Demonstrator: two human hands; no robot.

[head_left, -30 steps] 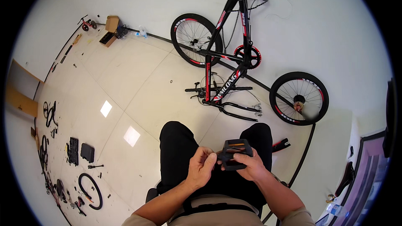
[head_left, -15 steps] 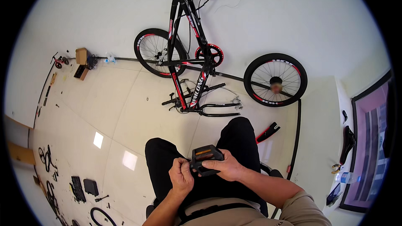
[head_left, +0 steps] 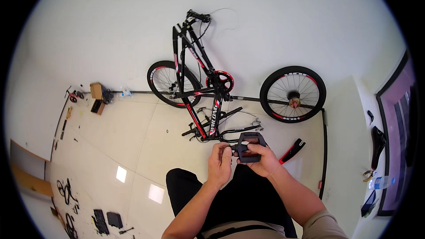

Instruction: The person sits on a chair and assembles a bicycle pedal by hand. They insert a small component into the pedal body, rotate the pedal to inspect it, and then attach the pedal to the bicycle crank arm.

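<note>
A black bicycle pedal with reflector strips is held up above my lap. My right hand grips the pedal's body from the right, thumb across its face. With my left hand, I pinch the spindle end on the pedal's left side; the fingertips partly hide it. Just beyond the hands, a black and red bicycle frame leans upright against the white wall, its red chainring showing. A black fork lies at its foot, partly behind the pedal.
Two wheels rest by the wall, one left and one right. A red-black mudguard-like piece lies on the floor. A saddle and water bottle stand on the right ledge. Black tool cases and an open cardboard box are left.
Both hands have lifted the pedal away from my lap, further out and to the right. The pedal has turned so its broad face shows more. My view has tilted.
</note>
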